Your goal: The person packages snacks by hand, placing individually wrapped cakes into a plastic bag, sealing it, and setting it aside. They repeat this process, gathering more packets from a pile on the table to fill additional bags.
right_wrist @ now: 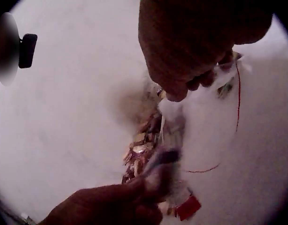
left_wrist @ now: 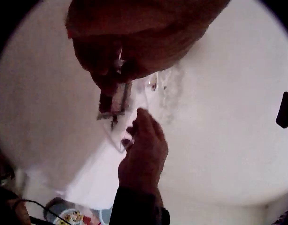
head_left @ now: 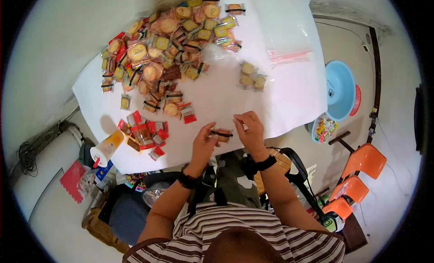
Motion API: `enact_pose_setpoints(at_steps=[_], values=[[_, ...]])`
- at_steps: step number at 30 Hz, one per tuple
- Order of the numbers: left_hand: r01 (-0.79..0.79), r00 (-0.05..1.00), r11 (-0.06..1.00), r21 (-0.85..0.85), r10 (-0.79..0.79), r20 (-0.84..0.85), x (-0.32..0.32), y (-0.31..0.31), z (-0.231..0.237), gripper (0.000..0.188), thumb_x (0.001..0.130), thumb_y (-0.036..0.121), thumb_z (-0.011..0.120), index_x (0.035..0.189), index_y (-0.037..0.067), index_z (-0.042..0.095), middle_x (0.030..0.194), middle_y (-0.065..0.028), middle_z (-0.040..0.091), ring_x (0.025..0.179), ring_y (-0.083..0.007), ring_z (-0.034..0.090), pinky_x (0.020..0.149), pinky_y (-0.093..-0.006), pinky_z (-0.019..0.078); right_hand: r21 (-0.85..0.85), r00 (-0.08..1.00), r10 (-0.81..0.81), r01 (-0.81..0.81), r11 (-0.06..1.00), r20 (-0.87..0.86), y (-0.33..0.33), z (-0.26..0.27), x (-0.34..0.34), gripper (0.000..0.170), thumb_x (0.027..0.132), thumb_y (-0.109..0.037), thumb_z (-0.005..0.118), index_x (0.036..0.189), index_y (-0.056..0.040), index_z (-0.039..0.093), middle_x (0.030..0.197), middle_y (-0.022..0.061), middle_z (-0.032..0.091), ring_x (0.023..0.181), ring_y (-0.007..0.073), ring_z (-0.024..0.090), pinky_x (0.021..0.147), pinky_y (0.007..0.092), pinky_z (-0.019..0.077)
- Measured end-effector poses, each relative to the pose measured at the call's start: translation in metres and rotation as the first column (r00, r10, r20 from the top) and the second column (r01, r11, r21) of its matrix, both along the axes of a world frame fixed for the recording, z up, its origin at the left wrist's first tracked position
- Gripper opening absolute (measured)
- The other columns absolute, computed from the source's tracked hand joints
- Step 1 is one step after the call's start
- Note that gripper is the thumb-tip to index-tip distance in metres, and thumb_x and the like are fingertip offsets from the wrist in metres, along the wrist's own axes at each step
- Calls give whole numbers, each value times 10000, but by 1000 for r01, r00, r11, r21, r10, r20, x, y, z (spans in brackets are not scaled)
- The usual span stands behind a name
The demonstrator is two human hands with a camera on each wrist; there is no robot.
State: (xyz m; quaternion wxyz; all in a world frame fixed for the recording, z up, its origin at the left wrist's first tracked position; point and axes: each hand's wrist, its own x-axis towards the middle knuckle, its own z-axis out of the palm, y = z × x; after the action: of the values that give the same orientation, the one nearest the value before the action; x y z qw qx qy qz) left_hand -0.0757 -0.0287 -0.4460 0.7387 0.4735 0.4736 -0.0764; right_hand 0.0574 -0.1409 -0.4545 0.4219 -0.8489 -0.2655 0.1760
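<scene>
My left hand [head_left: 205,143] holds a small wrapped biscuit [head_left: 222,135] with a dark band, low over the near side of the white table [head_left: 285,100]. The right hand [head_left: 249,129] is close beside it, thumb and fingers pinching the edge of a clear plastic bag [left_wrist: 116,140]. That bag spans the gap between the hands; a thin red line shows near the right hand in the right wrist view. Several yellow biscuit packs [head_left: 252,76] lie together beyond the right hand. A red packet [head_left: 188,113] lies just beyond the left hand. The left fingertips are partly hidden.
A large pile of wrapped biscuits [head_left: 167,41] covers the far left. Red packets [head_left: 143,135] and a drink cup [head_left: 107,147] are at the near left. Flat clear bags with red strips [head_left: 289,37] lie at the far right. Beyond stand a blue basin [head_left: 340,89] and orange chairs [head_left: 366,160].
</scene>
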Motion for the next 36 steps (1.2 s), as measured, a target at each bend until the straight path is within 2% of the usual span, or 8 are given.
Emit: enact_pose_setpoints(at_steps=[5, 7, 14, 20, 22, 25, 32, 36], values=[[-115, 993, 993, -9, 115, -30, 51, -19, -52, 298, 889, 82, 514, 1175, -3, 501, 966, -50, 605, 812, -124, 587, 694, -242, 482, 40, 995, 81, -83, 996, 60, -1, 0, -7, 107, 747, -26, 669, 852, -20, 651, 771, 114, 570, 671, 243, 571, 573, 312, 464], [-298, 882, 930, -215, 354, 311, 71, -21, -69, 282, 894, 75, 500, 1163, -7, 503, 1039, -76, 597, 892, -144, 585, 743, -249, 491, 26, 994, 94, -96, 995, 55, -3, 0, -8, 105, 749, -24, 668, 853, -21, 653, 769, 115, 571, 667, 247, 569, 571, 317, 464], [-381, 830, 821, -425, 506, 233, 93, -21, -118, 314, 866, 35, 541, 1175, 2, 495, 1186, -118, 545, 969, -156, 576, 778, -220, 493, 21, 998, 70, -70, 997, 1, -8, -3, -11, 101, 740, -72, 668, 841, -64, 657, 764, 89, 573, 710, 264, 573, 607, 341, 475], [-479, 753, 817, -322, 571, 326, 111, -12, -87, 347, 874, 54, 539, 1200, -24, 448, 1018, -83, 598, 812, -139, 584, 598, -198, 459, -9, 993, 20, -21, 1000, -116, -9, -1, -12, 96, 748, -69, 664, 841, -44, 656, 766, 101, 572, 704, 264, 575, 600, 336, 474], [-465, 741, 740, -487, 626, 243, 111, -9, -91, 331, 876, 86, 538, 1174, -20, 442, 1023, -89, 593, 822, -153, 596, 615, -212, 476, 13, 994, 22, -21, 1000, -104, -9, -2, -9, 93, 756, -37, 658, 849, -29, 655, 759, 102, 564, 671, 235, 567, 567, 314, 461], [-281, 946, 910, -305, 316, 71, 112, -6, -99, 294, 868, 101, 539, 1127, -5, 447, 1033, -84, 583, 816, -159, 599, 635, -224, 475, 13, 996, 43, -42, 999, -79, -9, 0, -6, 94, 761, 0, 651, 854, -13, 652, 756, 104, 558, 639, 209, 561, 537, 292, 449], [-352, 906, 881, -315, 405, 121, 116, -12, -98, 344, 891, 173, 543, 1191, 29, 457, 1105, -84, 561, 948, -179, 568, 736, -260, 464, 15, 992, 123, -123, 992, 16, -12, -5, -12, 93, 765, 15, 637, 855, -4, 645, 762, 118, 564, 636, 227, 567, 551, 292, 453], [-182, 925, 903, -390, 292, 243, 76, -13, -106, 379, 898, 208, 541, 1230, 45, 458, 1147, -71, 553, 968, -182, 567, 763, -263, 459, 56, 996, 87, -85, 995, -31, -12, -8, -15, 99, 766, 31, 628, 861, 2, 638, 767, 119, 567, 645, 217, 568, 558, 288, 455]])
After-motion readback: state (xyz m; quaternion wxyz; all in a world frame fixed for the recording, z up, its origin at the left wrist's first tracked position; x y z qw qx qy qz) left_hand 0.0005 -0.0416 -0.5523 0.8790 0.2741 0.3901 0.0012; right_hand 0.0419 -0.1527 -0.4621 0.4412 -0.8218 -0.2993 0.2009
